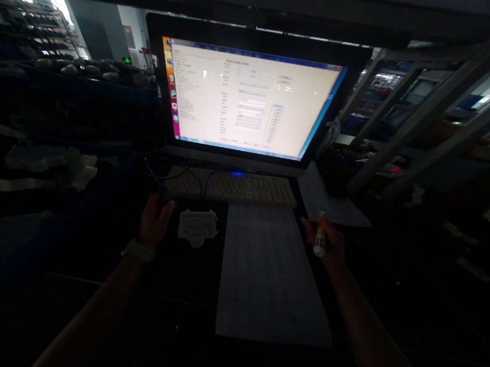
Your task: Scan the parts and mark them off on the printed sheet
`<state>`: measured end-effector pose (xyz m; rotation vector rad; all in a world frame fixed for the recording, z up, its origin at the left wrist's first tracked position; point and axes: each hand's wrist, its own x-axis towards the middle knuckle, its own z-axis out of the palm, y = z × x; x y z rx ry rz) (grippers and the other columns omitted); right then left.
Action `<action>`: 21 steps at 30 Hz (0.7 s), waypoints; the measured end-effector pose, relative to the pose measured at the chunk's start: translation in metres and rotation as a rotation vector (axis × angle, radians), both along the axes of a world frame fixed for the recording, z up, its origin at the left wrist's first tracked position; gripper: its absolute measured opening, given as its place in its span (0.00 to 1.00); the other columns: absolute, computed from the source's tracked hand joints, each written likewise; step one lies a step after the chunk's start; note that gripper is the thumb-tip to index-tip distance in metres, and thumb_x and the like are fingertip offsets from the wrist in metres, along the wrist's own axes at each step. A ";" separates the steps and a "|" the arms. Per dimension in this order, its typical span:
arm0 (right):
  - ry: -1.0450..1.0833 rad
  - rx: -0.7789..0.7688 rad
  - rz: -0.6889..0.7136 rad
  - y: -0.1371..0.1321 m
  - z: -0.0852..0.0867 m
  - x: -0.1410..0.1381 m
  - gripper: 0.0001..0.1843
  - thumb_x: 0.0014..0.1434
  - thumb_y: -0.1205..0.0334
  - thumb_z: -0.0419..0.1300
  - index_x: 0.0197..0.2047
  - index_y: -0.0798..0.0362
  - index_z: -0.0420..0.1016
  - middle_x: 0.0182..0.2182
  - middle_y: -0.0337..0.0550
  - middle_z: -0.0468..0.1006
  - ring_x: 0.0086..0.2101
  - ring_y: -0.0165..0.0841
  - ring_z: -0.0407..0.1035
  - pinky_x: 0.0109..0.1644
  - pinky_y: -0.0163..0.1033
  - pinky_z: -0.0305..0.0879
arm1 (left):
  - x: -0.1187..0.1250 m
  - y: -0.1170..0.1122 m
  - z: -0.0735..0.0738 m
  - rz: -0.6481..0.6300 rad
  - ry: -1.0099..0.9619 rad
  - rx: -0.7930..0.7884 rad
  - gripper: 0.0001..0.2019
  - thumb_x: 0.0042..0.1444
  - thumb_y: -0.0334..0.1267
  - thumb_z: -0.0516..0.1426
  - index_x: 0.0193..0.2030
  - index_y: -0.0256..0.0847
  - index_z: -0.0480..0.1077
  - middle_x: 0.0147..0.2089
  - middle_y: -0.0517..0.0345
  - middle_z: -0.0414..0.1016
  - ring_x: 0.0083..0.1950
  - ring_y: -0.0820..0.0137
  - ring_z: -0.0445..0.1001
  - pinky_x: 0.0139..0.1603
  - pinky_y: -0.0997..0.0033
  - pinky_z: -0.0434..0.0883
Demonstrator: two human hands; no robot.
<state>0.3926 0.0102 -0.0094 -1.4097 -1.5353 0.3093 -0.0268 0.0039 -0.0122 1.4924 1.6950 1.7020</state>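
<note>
Beside the right edge of white paper (pixel 270 274), my right hand (pixel 329 239) grips a yellow-and-white tube (pixel 319 245), my left hand (pixel 153 223) a blue cable (pixel 156 180).

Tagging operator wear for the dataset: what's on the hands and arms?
Left hand: ungloved, pale band around the wrist. Right hand: ungloved, no band visible. No sleeves show on the forearms. Too dark for markings.

Text on the far, black-framed monitor (pixel 253 105) is too blurred to read; the bare right hand (pixel 333 241) partly hides a yellow-and-white cylindrical marker (pixel 320 241); the near edge cuts off both bare forearms (pixel 371 334).
</note>
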 end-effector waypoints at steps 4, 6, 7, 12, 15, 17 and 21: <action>0.025 -0.026 -0.051 0.002 -0.001 -0.001 0.28 0.46 0.34 0.60 0.31 0.54 0.76 0.15 0.37 0.70 0.15 0.29 0.65 0.19 0.34 0.61 | 0.001 -0.001 0.002 0.007 0.017 0.001 0.14 0.48 0.50 0.56 0.33 0.42 0.62 0.27 0.62 0.64 0.28 0.71 0.64 0.28 0.71 0.62; 0.020 -0.016 -0.068 0.003 -0.003 -0.001 0.27 0.46 0.36 0.61 0.31 0.54 0.76 0.15 0.36 0.70 0.15 0.29 0.65 0.19 0.33 0.61 | 0.002 -0.002 0.004 0.005 0.019 0.001 0.14 0.48 0.50 0.56 0.32 0.42 0.62 0.27 0.62 0.64 0.28 0.71 0.64 0.28 0.70 0.63; 0.022 -0.008 -0.068 0.003 -0.003 -0.001 0.26 0.47 0.37 0.61 0.31 0.54 0.76 0.15 0.36 0.70 0.15 0.28 0.65 0.20 0.33 0.62 | 0.003 -0.002 0.005 0.007 0.020 -0.001 0.14 0.48 0.50 0.56 0.32 0.42 0.61 0.27 0.62 0.64 0.27 0.71 0.64 0.27 0.71 0.63; 0.010 -0.006 -0.065 0.005 -0.007 0.000 0.23 0.49 0.38 0.60 0.32 0.52 0.76 0.14 0.35 0.69 0.15 0.29 0.65 0.19 0.33 0.61 | 0.005 -0.004 0.009 0.018 0.015 0.010 0.13 0.48 0.48 0.55 0.32 0.42 0.62 0.27 0.62 0.66 0.28 0.71 0.65 0.28 0.71 0.64; -0.020 -0.004 -0.039 0.005 -0.009 0.003 0.21 0.51 0.40 0.60 0.33 0.52 0.76 0.15 0.35 0.70 0.16 0.29 0.66 0.20 0.33 0.62 | 0.006 -0.005 0.010 0.012 0.010 0.009 0.13 0.48 0.48 0.55 0.34 0.42 0.63 0.29 0.61 0.68 0.30 0.70 0.67 0.31 0.70 0.66; -0.034 0.013 -0.038 0.006 -0.010 0.005 0.21 0.51 0.41 0.60 0.34 0.52 0.76 0.15 0.35 0.70 0.16 0.29 0.66 0.20 0.33 0.62 | 0.005 -0.006 0.010 0.024 0.018 -0.002 0.12 0.48 0.48 0.56 0.34 0.42 0.63 0.28 0.61 0.68 0.30 0.70 0.67 0.31 0.70 0.66; -0.028 0.012 -0.037 0.007 -0.013 0.007 0.21 0.51 0.41 0.60 0.33 0.52 0.75 0.18 0.36 0.72 0.16 0.28 0.66 0.20 0.33 0.63 | 0.004 -0.004 0.008 0.015 0.025 -0.006 0.12 0.48 0.47 0.55 0.33 0.42 0.63 0.29 0.60 0.67 0.31 0.70 0.67 0.32 0.70 0.66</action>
